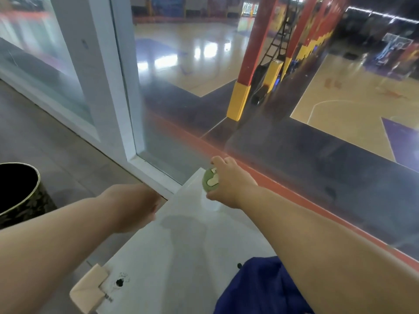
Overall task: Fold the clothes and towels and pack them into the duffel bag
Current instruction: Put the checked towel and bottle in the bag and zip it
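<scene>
A blue garment (260,288) lies crumpled on the white table (181,245) at the bottom, partly under my right forearm. My right hand (229,182) reaches to the table's far end and grips a small round green object with cream buttons (209,181). My left hand (140,207) hangs beside the table's left edge; its fingers are hidden behind the edge. No duffel bag or towel is in view.
A glass wall with a white frame (127,123) stands right behind the table and looks onto a basketball court. A dark round bin (20,193) stands on the floor at the left. A cream corner guard (90,288) caps the table's near left corner.
</scene>
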`<control>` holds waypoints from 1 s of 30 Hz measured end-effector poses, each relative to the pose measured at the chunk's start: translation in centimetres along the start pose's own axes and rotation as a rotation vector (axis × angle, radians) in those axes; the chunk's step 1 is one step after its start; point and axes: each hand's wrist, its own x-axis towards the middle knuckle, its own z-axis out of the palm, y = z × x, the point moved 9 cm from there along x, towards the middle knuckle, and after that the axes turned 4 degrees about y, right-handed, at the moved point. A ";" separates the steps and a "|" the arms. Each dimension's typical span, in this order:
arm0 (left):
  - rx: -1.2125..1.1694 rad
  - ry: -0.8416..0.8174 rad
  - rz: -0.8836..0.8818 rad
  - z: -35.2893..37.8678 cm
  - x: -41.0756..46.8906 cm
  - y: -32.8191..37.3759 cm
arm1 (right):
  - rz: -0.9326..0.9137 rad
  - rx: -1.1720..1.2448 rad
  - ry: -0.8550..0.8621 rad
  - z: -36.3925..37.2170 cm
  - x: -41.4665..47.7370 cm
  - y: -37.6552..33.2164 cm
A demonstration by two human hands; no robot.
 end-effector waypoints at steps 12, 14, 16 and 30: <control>-0.162 0.153 0.101 -3.8 -9.0 9.4 | 0.066 -0.044 0.278 -13.1 -17.5 4.6; -0.204 0.174 0.138 -4.8 -10.5 12.1 | 0.092 -0.001 0.331 -15.2 -20.9 5.7; -0.263 0.233 0.189 -5.8 -11.7 15.0 | 0.117 0.058 0.399 -16.7 -24.4 7.3; -0.334 0.224 0.357 -2.5 -12.6 30.2 | 0.207 0.299 0.634 -13.6 -39.9 17.3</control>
